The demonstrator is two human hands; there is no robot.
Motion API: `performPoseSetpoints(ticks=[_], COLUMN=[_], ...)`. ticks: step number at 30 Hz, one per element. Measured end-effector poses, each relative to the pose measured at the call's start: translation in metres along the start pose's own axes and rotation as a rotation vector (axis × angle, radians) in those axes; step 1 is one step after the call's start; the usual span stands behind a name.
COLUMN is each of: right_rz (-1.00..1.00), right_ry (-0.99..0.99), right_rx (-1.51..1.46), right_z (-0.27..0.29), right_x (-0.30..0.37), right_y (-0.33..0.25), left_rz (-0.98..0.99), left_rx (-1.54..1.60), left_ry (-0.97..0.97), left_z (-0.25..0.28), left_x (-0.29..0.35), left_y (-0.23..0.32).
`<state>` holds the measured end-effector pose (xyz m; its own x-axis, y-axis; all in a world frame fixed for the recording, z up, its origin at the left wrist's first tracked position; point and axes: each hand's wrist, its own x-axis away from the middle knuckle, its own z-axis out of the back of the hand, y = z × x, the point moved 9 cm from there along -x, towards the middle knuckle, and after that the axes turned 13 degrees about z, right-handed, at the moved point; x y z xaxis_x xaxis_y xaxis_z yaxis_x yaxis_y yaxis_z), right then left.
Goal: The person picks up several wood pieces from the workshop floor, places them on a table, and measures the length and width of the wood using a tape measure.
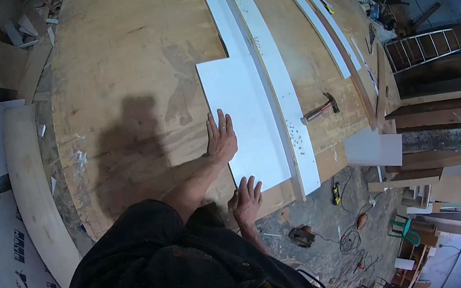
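A white L-shaped panel (247,117) lies on the big plywood table (124,46). My left hand (221,139) rests on its left edge with fingers stretched out. Nearer to me, my right hand (247,203) touches the panel's near corner, its fingers apart. Neither hand grips anything. Along the panel's right side runs a long narrow board (268,84), seemingly standing on edge. Beside it is a long white strip (291,107) with many small bits of hardware scattered on top, too small to name. A claw hammer (321,108) lies right of that strip.
Two more white strips (310,17) and a brown board (342,48) lie at the table's right. A ladder (423,47) and stacked boards are beyond. Cables and a power tool (302,236) lie on the floor, near a green stool (406,229). Wood scraps line the left.
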<state>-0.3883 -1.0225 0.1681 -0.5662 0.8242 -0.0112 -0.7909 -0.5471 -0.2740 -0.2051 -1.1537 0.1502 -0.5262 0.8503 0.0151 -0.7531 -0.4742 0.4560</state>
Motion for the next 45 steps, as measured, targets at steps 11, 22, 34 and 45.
performPoseSetpoints(ticks=[11, 22, 34, 45], right_rz=[-0.035, 0.057, 0.215, 0.276], right_ry=[-0.017, 0.012, 0.045, 0.006], right_rx=[0.022, 0.093, 0.054, 0.056], right_z=[-0.003, -0.008, -0.024, -0.035], right_x=[-0.044, -0.102, -0.173, -0.240], right_y=[-0.015, -0.037, -0.062, -0.085], left_rz=[0.049, 0.037, 0.042, 0.082], left_rx=[0.026, 0.009, -0.003, 0.032], left_ry=[-0.028, 0.035, 0.054, 0.102], left_z=[-0.001, 0.010, 0.022, 0.036], left_x=[-0.040, -0.099, -0.166, -0.231], left_y=[-0.017, -0.037, -0.061, -0.090])
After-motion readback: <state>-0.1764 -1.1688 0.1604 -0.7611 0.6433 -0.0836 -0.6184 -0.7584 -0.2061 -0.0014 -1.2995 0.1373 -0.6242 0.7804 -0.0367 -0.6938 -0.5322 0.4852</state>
